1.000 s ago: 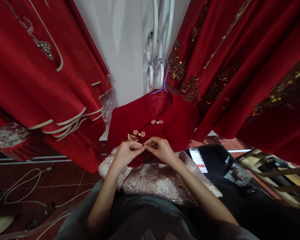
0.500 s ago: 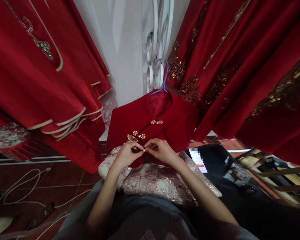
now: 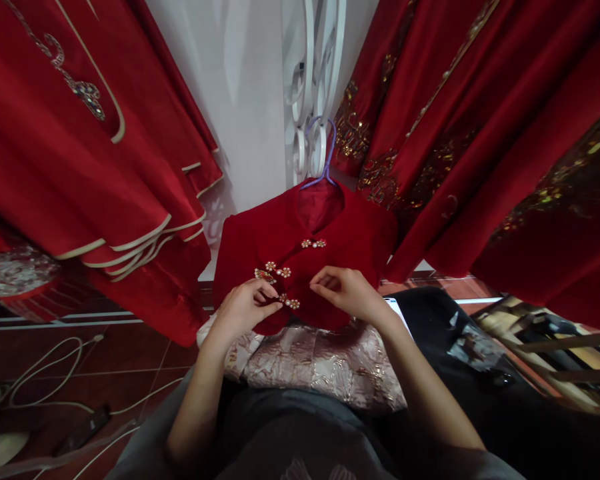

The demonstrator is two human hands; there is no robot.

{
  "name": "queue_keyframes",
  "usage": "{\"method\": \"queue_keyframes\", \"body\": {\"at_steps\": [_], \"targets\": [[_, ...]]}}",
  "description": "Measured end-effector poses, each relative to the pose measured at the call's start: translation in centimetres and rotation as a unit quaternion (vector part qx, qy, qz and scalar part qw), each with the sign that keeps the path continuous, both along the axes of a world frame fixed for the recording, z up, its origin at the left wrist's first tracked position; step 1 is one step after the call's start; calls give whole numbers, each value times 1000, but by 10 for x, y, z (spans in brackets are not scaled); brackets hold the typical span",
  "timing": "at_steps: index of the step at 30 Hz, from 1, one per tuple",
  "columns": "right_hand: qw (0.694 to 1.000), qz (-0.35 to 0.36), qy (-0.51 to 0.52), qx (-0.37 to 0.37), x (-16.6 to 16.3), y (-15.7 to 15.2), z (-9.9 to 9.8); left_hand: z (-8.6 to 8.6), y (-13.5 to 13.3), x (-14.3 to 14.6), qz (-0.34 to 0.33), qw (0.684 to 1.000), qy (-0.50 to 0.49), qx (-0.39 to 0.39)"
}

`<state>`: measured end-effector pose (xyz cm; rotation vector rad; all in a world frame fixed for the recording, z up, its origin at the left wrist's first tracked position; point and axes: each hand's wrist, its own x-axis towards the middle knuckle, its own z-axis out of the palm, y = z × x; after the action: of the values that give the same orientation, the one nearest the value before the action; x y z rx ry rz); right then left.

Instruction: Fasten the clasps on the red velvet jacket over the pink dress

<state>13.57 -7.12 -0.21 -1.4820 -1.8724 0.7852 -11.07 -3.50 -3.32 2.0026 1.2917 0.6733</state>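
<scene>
A red jacket [image 3: 260, 223] on a purple hanger [image 3: 327, 175] lies spread before me, its lower part over a pinkish brocade cushion [image 3: 325, 363]. Jewelled flower clasps with pearls run down its front: an upper clasp [image 3: 313, 244], a middle clasp [image 3: 279, 269] and a lower clasp [image 3: 290, 303]. My left hand [image 3: 245, 308] is at the left end of the lower clasp, thumb and fingers apart; whether they touch it I cannot tell. To the right, my right hand [image 3: 347, 291] hovers over the jacket front with loosely curled fingers and nothing visible in them.
Red garments [image 3: 145, 167] hang at left, and sequinned red garments [image 3: 460, 153] at right. A white scrolled metal frame [image 3: 300, 100] stands behind the hanger. A phone [image 3: 398, 315] lies partly hidden by my right arm, near a clear plastic bag [image 3: 475, 348]. White cables [image 3: 45, 403] trail across the floor.
My hands, meeting at the lower clasp before, have parted. The right has moved right and the left slightly left. The lower clasp now shows, and the phone is more covered.
</scene>
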Motion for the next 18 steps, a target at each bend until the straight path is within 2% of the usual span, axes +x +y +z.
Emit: {"method": "queue_keyframes", "body": {"at_steps": [4,9,18], "targets": [[997,38,-47,-56,-12,-1,-16,-2,-6,15,-14,999,28,8],[997,23,-42,-62,-27,5,-36,-5,-7,25,-31,999,-2,-8],[997,20,42,-54,-33,11,-40,-3,-5,26,-2,999,-50,-14]]}}
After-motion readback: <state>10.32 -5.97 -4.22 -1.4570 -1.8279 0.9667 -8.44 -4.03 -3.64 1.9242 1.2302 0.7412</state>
